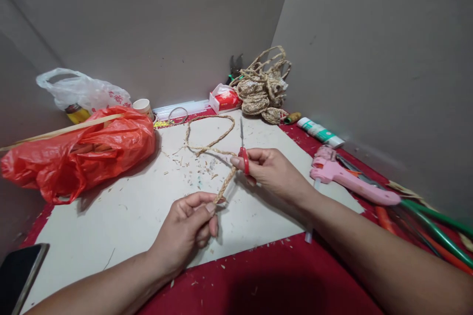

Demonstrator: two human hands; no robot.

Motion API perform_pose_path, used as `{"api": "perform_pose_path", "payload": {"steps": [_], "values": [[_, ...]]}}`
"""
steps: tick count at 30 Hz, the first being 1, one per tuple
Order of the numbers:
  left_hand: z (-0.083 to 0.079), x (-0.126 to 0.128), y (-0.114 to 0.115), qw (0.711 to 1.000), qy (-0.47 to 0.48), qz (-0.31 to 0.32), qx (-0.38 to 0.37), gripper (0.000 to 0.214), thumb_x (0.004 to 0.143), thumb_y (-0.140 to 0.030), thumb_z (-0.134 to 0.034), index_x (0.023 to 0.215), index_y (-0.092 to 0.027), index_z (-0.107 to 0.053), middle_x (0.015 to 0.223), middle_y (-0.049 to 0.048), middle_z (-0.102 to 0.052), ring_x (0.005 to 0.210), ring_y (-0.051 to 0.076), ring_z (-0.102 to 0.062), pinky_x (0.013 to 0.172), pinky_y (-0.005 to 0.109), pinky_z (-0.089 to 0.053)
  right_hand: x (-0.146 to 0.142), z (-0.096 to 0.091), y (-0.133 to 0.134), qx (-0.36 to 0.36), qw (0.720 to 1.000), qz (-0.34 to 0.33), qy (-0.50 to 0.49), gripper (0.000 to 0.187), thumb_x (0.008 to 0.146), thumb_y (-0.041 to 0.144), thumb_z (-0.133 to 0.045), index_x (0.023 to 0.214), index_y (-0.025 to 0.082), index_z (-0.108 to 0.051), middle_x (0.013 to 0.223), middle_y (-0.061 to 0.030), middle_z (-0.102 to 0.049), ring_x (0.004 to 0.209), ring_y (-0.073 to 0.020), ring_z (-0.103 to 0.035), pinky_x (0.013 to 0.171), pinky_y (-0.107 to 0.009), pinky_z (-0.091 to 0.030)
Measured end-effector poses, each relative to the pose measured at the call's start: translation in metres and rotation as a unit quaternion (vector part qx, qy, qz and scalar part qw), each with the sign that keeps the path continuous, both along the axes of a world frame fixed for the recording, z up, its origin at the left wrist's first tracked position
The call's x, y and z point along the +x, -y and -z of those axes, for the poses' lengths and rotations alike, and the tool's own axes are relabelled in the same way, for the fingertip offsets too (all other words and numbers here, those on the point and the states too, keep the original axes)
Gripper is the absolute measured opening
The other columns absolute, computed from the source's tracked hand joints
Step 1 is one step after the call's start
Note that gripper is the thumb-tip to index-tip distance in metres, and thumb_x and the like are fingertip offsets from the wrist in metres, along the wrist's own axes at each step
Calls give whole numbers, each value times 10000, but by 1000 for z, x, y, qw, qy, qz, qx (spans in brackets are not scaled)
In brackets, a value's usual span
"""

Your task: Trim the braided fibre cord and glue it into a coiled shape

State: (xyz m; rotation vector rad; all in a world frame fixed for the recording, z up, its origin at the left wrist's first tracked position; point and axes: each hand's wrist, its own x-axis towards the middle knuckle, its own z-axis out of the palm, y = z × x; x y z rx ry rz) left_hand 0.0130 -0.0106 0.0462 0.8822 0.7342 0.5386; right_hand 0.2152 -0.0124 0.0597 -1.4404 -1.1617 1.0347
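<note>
Between thumb and fingers, my left hand pinches the near end of a braided straw cord. The cord runs up to my right hand, then lies in a loop on the pale board behind. Small scissors with red handles are in my right hand, their blades pointing up and away from the cord. My right thumb lies across the red handles. The right fingers are closed round the scissors, and the cord passes right by them; whether they also grip it is partly hidden.
A red plastic bag lies at the left, with a phone nearer me. Bundles of braided cord and a red-white box stand at the back. A pink glue gun and green-handled tool lie at the right. Straw scraps litter the board.
</note>
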Motion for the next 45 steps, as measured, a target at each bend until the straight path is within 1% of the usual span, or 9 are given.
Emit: {"api": "perform_pose_path", "payload": {"steps": [4, 6, 8, 10, 13, 16, 25, 32, 45], "values": [[1, 0, -9, 998, 31, -36, -47, 138, 836, -223, -590, 943, -141, -622, 529, -35, -538, 368, 5, -174, 368, 158, -97, 5, -7, 4, 28, 994, 12, 104, 442, 752, 542, -614, 553, 192, -431, 486, 62, -333, 468, -80, -294, 446, -231, -229], [2, 0, -15, 995, 51, -56, -62, 144, 829, -191, -573, 954, -132, -613, 530, -35, -528, 370, 9, -178, 363, 153, -95, 6, -10, 9, 45, 983, -29, 176, 403, 784, 490, -571, 557, 199, -408, 515, 62, -301, 488, -86, -281, 461, -235, -234], [3, -1, -19, 992, 71, -68, -76, 156, 820, -164, -560, 968, -131, -599, 525, -36, -523, 366, 12, -183, 358, 149, -96, 6, -11, 14, 52, 955, -99, 276, 350, 790, 411, -550, 559, 204, -389, 519, 61, -296, 495, -91, -278, 477, -240, -235], [4, -2, -22, 990, 85, -75, -88, 159, 817, -149, -549, 972, -136, -584, 521, -36, -521, 360, 15, -192, 354, 148, -102, 4, -11, 17, 44, 909, -151, 387, 283, 766, 334, -546, 567, 204, -392, 503, 58, -330, 486, -95, -287, 489, -247, -223], [6, -3, -24, 987, 96, -80, -100, 121, 823, -141, -536, 943, -144, -559, 534, -30, -533, 352, 16, -214, 347, 148, -116, 0, -11, 17, 30, 851, -171, 495, 223, 743, 301, -532, 583, 205, -410, 496, 47, -402, 473, -102, -304, 502, -258, -201], [7, -3, -24, 985, 100, -84, -109, 81, 829, -134, -527, 908, -152, -526, 572, -16, -562, 348, 13, -237, 343, 145, -127, -3, -10, 16, 26, 825, -188, 532, 224, 762, 331, -519, 601, 207, -426, 517, 31, -470, 478, -112, -338, 515, -261, -200], [10, -3, -24, 986, 108, -65, -111, 55, 849, -152, -530, 835, -162, -477, 567, -22, -565, 338, 10, -245, 343, 147, -130, -3, -4, 17, 45, 793, -191, 577, 201, 773, 337, -533, 636, 203, -472, 586, 3, -577, 536, -137, -460, 542, -259, -208], [13, -2, -25, 985, 118, -40, -117, 83, 856, -166, -535, 820, -177, -461, 537, -28, -552, 334, 17, -236, 352, 154, -122, -6, 2, 17, 65, 787, -190, 583, 191, 776, 323, -548, 635, 197, -515, 582, -2, -590, 544, -142, -489, 550, -262, -226], [10, -2, -23, 987, 106, -49, -113, 73, 845, -155, -536, 802, -168, -479, 519, -38, -523, 338, 14, -220, 352, 147, -133, -4, 8, 17, 95, 770, -204, 597, 283, 853, 311, -518, 600, 191, -557, 538, -6, -602, 488, -121, -477, 522, -266, -205]]}}
